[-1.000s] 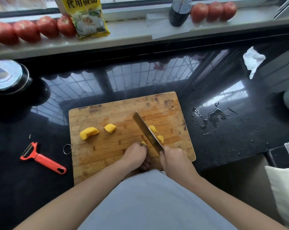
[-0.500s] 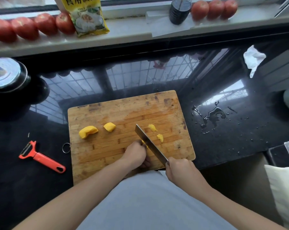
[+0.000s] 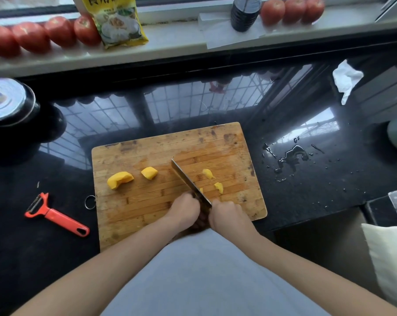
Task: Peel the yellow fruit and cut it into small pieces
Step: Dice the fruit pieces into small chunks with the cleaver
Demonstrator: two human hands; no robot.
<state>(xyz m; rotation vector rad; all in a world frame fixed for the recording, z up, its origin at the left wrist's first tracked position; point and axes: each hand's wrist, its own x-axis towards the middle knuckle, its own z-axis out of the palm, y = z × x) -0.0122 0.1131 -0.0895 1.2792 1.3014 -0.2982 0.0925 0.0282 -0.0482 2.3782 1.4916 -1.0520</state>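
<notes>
The step in hand looks like slicing the last held bit of fruit on the board [image 3: 147, 215]. To do it well, keep the knife [image 3: 188, 183] upright, press straight down through the flesh, and keep the left fingertips tucked back from the edge, since that hand sits right against the blade.

The right hand [image 3: 227, 215] has its fingers curled tight round the knife handle at the board's near edge. The left hand [image 3: 184, 210] is bunched just left of the blade; whether its fingers pinch a piece under them cannot be told, as they are hidden.

Two larger pieces [image 3: 120, 180] lie on the board's left half, and small cut pieces [image 3: 218, 187] lie right of the blade. The peeler [image 3: 56, 215] lies on the desk, left of the board.
</notes>
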